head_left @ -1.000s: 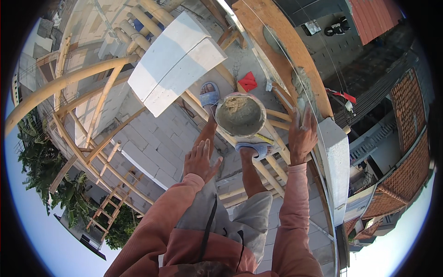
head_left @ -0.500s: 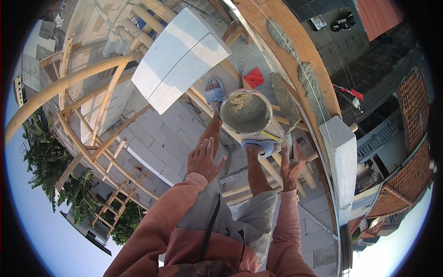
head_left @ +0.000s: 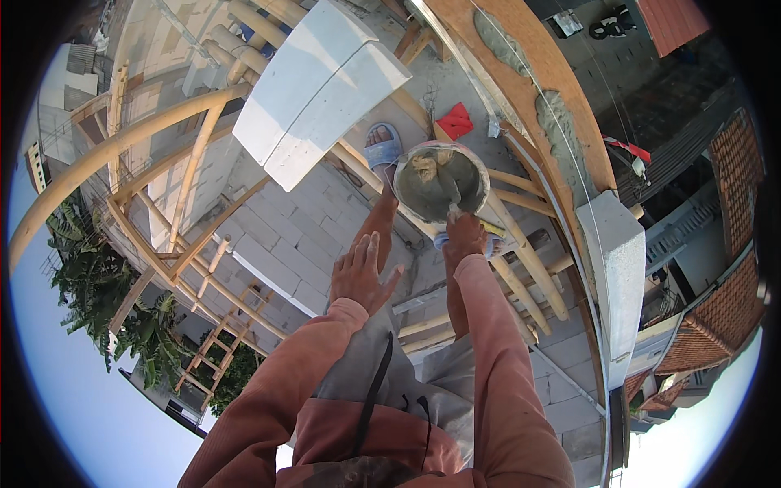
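Note:
My right hand (head_left: pixel 466 236) is closed round the handle of a trowel, and the trowel's blade (head_left: pixel 451 189) dips into grey mortar in a round bucket (head_left: pixel 486 198). A lighter lump of mortar (head_left: pixel 425 167) sits toward the bucket's far left side. My left hand (head_left: pixel 364 275) holds nothing; its fingers are spread, and it is over or against my left leg. The bucket stands between my feet, which are in blue sandals (head_left: pixel 382 146). The right sandal is mostly hidden behind my right hand and the bucket.
Pale blocks (head_left: pixel 317 89) are stacked at front left. A curving ledge (head_left: pixel 545 73) carries mortar patches (head_left: pixel 561 138), a taut string and a pale block (head_left: pixel 610 276). Bamboo poles (head_left: pixel 529 252) lie underfoot, with a drop below. A red object (head_left: pixel 455 121) lies beyond the bucket.
My right hand has moved left and away from me, bringing the mortar-covered trowel from beside the ledge into the bucket. My left hand has stayed nearly still, fingers spread.

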`<state>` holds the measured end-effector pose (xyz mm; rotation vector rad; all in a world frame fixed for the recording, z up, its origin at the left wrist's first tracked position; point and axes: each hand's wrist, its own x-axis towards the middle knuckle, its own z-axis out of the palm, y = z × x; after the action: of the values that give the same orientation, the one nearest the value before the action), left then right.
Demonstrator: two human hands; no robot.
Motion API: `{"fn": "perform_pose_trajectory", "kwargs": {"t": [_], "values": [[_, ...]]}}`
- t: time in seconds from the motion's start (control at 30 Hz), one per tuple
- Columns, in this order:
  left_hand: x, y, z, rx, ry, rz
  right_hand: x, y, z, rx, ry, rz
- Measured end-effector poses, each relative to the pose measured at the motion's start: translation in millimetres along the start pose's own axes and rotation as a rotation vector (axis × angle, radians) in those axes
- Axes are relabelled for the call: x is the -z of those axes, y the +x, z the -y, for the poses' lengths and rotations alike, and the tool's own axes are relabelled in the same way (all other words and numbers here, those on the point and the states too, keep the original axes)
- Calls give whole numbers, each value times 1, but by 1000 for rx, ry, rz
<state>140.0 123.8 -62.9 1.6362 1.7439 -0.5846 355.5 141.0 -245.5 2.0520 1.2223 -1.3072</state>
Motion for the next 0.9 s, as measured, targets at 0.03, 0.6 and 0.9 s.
{"fn": "perform_pose_trajectory", "kwargs": {"t": [0.03,0.6,0.9], "values": [[1,0,1,3,6,1,-7,3,11,-10,-17,67],[0,-5,-1,-11,23,2,-15,27,-95,-24,482,393],[2,-6,-9,-13,29,-5,39,-9,-113,145,546,502]]}}
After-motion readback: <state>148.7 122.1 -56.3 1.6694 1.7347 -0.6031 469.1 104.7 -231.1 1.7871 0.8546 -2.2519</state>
